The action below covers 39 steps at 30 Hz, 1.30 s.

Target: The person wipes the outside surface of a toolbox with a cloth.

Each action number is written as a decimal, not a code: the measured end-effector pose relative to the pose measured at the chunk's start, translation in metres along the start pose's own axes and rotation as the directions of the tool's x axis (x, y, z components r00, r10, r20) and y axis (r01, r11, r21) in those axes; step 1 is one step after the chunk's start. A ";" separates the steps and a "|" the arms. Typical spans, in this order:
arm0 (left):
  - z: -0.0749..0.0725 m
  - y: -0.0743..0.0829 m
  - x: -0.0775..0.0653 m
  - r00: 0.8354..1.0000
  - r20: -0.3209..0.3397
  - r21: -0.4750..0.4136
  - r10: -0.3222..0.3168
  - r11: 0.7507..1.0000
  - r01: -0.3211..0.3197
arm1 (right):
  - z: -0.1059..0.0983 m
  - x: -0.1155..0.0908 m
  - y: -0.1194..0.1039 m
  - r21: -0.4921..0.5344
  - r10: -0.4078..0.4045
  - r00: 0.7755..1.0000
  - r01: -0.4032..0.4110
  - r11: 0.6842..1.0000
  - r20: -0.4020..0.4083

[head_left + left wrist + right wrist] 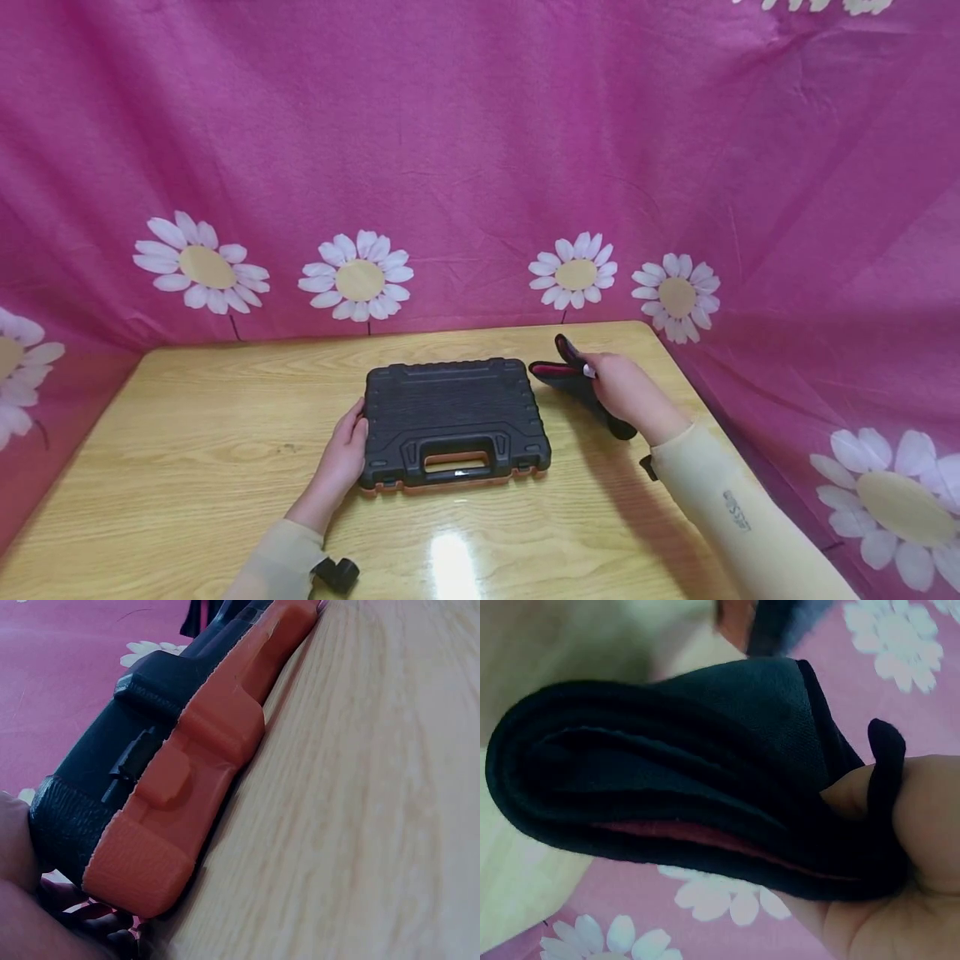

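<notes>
A black hard-plastic tool case with an orange lower half lies on the wooden table, its handle facing me. At the case's left side, my left hand grips the edge; part of its fingers is hidden behind the corner in the left wrist view. To the right of the case, my right hand holds a folded black leather-like piece above the table. Its edges have thick black binding, and a pink-red inner layer shows between the folds. The thumb and fingers pinch it at one end.
The light wooden table reaches back to a magenta cloth printed with white daisies. This cloth also hangs along both sides. A dark strap piece sits at the left wrist.
</notes>
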<state>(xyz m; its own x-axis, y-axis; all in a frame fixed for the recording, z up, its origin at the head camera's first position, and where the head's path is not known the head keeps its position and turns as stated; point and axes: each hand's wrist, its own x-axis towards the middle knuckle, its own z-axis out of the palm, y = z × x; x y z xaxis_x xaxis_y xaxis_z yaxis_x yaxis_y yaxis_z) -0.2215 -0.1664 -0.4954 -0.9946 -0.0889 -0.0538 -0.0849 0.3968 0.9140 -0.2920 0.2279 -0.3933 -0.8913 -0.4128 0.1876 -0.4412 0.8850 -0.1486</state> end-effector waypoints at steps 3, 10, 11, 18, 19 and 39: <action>0.000 -0.001 0.000 1.000 0.003 -0.011 -0.008 1.000 0.008 | 0.012 -0.008 -0.007 -0.010 -0.022 0.999 0.022 1.000 0.023; -0.001 -0.001 -0.001 1.000 0.000 -0.022 -0.007 1.000 0.007 | 0.035 -0.020 -0.022 -0.034 -0.072 0.995 0.074 0.997 0.070; -0.001 -0.001 -0.001 1.000 0.000 -0.020 -0.007 1.000 0.007 | 0.038 -0.021 -0.023 -0.039 -0.081 0.995 0.083 0.996 0.066; -0.002 0.000 -0.001 1.000 0.012 -0.007 -0.012 1.000 0.012 | 0.048 -0.028 -0.031 -0.084 -0.097 0.992 0.104 0.991 0.079; -0.002 0.000 -0.001 1.000 0.012 -0.006 -0.013 1.000 0.013 | 0.049 -0.029 -0.032 -0.089 -0.099 0.992 0.106 0.990 0.081; 0.000 0.002 -0.002 1.000 0.005 0.002 -0.013 1.000 0.013 | 0.058 -0.040 -0.037 -0.180 -0.057 0.997 0.066 0.982 0.055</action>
<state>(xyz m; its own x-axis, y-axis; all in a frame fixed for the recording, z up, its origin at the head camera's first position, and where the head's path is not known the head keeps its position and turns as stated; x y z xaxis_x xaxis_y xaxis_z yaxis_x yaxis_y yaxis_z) -0.2194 -0.1653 -0.4931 -0.9937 -0.0894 -0.0674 -0.0977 0.3974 0.9124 -0.2462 0.1986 -0.4517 -0.8693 -0.4735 0.1416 -0.4728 0.8802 0.0408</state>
